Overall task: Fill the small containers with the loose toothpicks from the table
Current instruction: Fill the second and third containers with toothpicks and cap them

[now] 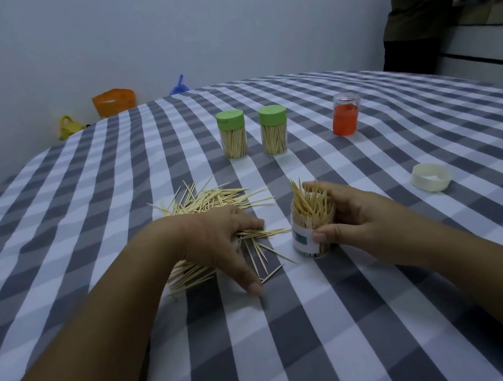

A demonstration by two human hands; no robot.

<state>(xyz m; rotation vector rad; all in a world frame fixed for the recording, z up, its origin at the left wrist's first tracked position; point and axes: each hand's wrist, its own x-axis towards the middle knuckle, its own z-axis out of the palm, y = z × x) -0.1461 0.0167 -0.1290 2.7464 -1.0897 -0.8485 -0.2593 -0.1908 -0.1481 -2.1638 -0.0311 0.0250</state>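
Note:
Loose toothpicks (212, 200) lie in a scattered pile on the checked tablecloth, left of centre. My left hand (219, 244) rests palm down on the near part of the pile, fingers curled over a bunch of toothpicks. My right hand (345, 215) grips a clear open container (310, 233) with a white label, upright on the table and partly filled with toothpicks that stick out of its top. Two filled containers with green lids (232, 136) (274, 131) stand farther back. An orange container (345, 114) stands to their right.
A white lid (431, 176) lies upside down at the right. The grey and white checked cloth (297, 330) covers the whole table. Orange, yellow and blue bags (114, 101) sit beyond the far edge. A person (424, 1) stands at a counter, far right.

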